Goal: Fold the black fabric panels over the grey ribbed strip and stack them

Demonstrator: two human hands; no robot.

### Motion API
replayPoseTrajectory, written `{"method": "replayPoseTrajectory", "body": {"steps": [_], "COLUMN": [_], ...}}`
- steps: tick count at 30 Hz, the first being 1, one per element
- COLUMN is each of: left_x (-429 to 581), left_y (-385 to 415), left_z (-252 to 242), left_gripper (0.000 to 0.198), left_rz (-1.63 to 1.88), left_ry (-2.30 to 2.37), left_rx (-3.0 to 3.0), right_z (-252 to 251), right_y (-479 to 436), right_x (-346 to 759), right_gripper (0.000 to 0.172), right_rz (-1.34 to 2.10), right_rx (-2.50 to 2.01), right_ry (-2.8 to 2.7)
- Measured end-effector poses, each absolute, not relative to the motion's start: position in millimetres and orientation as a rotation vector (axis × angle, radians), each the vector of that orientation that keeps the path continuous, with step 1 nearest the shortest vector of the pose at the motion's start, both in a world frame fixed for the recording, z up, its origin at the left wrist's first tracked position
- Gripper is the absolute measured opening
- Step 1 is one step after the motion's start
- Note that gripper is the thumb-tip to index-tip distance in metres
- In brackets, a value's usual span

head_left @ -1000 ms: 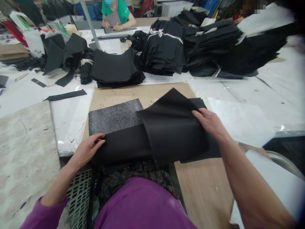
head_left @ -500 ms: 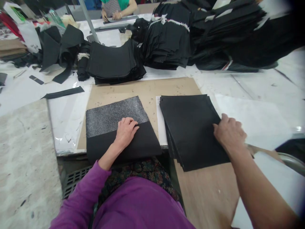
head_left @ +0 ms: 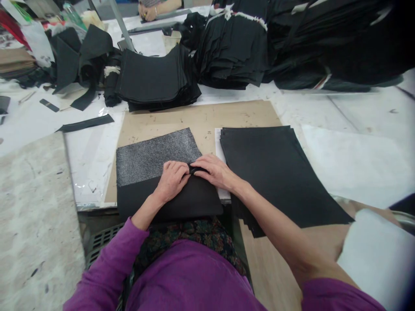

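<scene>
A dark sheet with a speckled grey upper face lies before me, its lower half covered by a plain black sheet. My left hand rests on the black sheet's upper edge with fingers curled in. My right hand meets it from the right, thumb and fingers pinching the same edge. Between the fingertips a small raised piece of that black edge shows. Beneath my right forearm is a stack of black sheets, its left edges slightly fanned.
A tan board underlies the work. Behind it stand a curved pile of black pieces and a tied black bundle. A black strip lies left. Across the table a person's hands are at work.
My right hand has moved left from the right edge of the black stack to the edge beside my left hand and closed there. My left hand stays nearly in place.
</scene>
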State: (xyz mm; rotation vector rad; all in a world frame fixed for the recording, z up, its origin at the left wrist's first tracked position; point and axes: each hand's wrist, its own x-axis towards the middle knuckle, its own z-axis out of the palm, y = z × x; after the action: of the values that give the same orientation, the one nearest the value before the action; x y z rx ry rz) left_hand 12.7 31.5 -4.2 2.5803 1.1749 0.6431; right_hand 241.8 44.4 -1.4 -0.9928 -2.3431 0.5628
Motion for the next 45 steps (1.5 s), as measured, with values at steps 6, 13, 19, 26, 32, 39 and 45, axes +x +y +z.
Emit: {"method": "replayPoseTrajectory", "body": {"steps": [6, 13, 19, 26, 32, 39, 45], "left_x": [11.7, 2.6, -1.3, 9.2, 10.6, 6.8, -0.9], "left_y": [36.8, 31.2, 26.8, 32.8, 37.8, 40.1, 41.4], "left_z": [-3.3, -1.7, -4.9, -5.0, -8.6, -14.0, -13.8], "left_gripper": [0.03, 0.013, 0.017, 0.032, 0.02, 0.019, 0.025], "left_rz": [0.649, 0.687, 0.725, 0.573, 0.632, 0.68, 0.524], "left_ry": [1.256, 1.002, 1.0, 1.207, 1.318, 1.274, 1.135], "left_rx": [2.387, 2.57, 2.589, 2.504, 2.516, 2.668, 2.905], "right_z": [6.2, 9.6, 19.8, 7.3, -14.3, -21.3, -10.3], "right_y": [63.1, 67.3, 67.5, 66.9, 75.7, 70.7, 65.2], "right_x": [246.2, 252.0, 255.1, 252.4, 258.7, 270.6, 269.9], "right_gripper": [0.014, 0.027, 0.036, 0.02, 0.019, 0.022, 0.029], "right_rz": [0.495, 0.432, 0.403, 0.692, 0.731, 0.604, 0.347], "right_rx": [-1.073, -1.136, -1.19, -0.972, -0.975, -0.942, -0.885], "right_ry": [-2.465, -2.589, -2.58, -2.405, -2.329, -2.381, -2.598]}}
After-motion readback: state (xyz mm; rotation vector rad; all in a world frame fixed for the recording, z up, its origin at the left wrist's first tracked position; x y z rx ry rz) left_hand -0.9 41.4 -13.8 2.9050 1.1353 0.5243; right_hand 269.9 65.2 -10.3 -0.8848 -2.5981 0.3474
